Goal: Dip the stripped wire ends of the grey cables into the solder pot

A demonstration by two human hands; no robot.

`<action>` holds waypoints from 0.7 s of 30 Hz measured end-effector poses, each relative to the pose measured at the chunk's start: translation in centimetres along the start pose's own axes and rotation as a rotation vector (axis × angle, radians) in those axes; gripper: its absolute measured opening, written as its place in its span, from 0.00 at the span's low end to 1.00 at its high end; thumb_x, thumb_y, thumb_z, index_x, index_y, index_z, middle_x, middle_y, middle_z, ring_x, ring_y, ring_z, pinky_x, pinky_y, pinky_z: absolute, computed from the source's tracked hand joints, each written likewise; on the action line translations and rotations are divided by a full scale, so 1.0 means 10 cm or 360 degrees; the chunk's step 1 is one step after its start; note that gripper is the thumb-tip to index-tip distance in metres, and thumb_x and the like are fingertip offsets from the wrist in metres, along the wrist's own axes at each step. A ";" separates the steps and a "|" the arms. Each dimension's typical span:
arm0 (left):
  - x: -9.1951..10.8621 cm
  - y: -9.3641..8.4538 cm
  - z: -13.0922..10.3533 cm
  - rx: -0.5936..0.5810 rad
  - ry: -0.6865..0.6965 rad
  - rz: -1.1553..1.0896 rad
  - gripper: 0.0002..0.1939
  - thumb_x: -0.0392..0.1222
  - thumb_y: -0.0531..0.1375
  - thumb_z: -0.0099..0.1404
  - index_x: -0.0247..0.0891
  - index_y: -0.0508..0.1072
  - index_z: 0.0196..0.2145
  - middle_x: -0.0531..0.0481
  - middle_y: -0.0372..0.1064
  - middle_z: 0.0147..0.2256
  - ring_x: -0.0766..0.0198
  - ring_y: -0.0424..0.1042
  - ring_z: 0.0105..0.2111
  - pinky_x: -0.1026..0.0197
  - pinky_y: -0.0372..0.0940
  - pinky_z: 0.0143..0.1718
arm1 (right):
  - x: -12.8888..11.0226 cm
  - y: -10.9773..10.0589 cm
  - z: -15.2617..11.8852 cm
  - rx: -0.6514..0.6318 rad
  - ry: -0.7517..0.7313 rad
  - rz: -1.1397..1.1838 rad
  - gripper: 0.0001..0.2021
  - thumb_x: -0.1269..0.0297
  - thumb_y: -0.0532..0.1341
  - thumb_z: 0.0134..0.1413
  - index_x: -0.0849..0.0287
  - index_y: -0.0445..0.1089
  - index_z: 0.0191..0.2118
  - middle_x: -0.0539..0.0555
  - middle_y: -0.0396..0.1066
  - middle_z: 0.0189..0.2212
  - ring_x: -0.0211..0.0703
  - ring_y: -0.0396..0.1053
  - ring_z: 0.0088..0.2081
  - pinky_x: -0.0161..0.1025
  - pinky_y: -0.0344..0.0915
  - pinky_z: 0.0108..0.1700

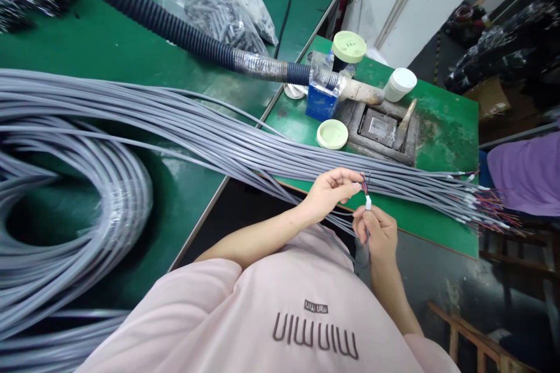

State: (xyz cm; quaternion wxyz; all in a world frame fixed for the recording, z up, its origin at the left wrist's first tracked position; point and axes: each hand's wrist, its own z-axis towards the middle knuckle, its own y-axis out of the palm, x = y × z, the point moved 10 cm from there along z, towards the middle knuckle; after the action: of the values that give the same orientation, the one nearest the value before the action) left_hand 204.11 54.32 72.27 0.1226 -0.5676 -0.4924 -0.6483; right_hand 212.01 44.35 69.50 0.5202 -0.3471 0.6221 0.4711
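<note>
My right hand [380, 234] is closed around a grey cable [363, 255] just below its end. A white sleeve [368, 203] sits at that end, and thin coloured wires [364, 185] fan upward out of it. My left hand [331, 191] is closed, its thumb and forefinger pinching at those thin wires. Behind both hands runs a long bundle of grey cables [262, 148] across the green bench. At the right, the bundle ends in white sleeves and loose reddish and dark wires [490, 207].
A blackened pot with a metal surface [380, 128] holds a spatula [405, 122]. A ribbed hose [175, 26] ends above it by a blue box [321, 102]. Nearby are a shallow dish [332, 134], a white jar [400, 84] and coiled cables [126, 198]. A person's purple sleeve [525, 172] shows right.
</note>
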 end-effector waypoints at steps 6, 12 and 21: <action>0.03 -0.01 -0.01 0.0013 0.0030 0.0078 0.14 0.45 0.69 0.54 0.34 0.76 0.35 0.58 0.62 0.20 0.76 0.58 0.19 0.70 0.53 0.21 | -0.01 0.01 0.01 -0.0010 -0.0015 -0.0178 0.10 0.62 0.57 0.64 0.59 0.72 0.34 0.43 0.57 0.11 0.31 0.53 0.15 0.33 0.51 0.21; 0.10 -0.05 -0.01 0.0083 0.0079 0.0319 0.16 0.47 0.69 0.52 0.33 0.76 0.34 0.54 0.68 0.23 0.75 0.60 0.21 0.69 0.57 0.25 | -0.08 0.04 0.01 0.0012 -0.0045 -0.0350 0.11 0.61 0.57 0.63 0.59 0.73 0.33 0.42 0.57 0.12 0.31 0.54 0.15 0.32 0.52 0.21; 0.62 0.51 -0.51 -0.0270 0.1646 0.1665 0.07 0.40 0.60 0.65 0.37 0.77 0.38 0.53 0.69 0.22 0.70 0.64 0.23 0.63 0.56 0.28 | 0.09 0.18 0.09 -0.0117 0.0266 0.0398 0.18 0.53 0.58 0.60 0.58 0.66 0.24 0.43 0.54 0.09 0.33 0.50 0.11 0.34 0.53 0.17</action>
State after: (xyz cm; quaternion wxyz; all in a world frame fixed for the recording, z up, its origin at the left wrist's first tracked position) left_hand 202.56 50.38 80.79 0.5876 -0.3578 0.0151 -0.7256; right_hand 210.39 45.81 69.02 0.3907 -0.3238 0.6840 0.5241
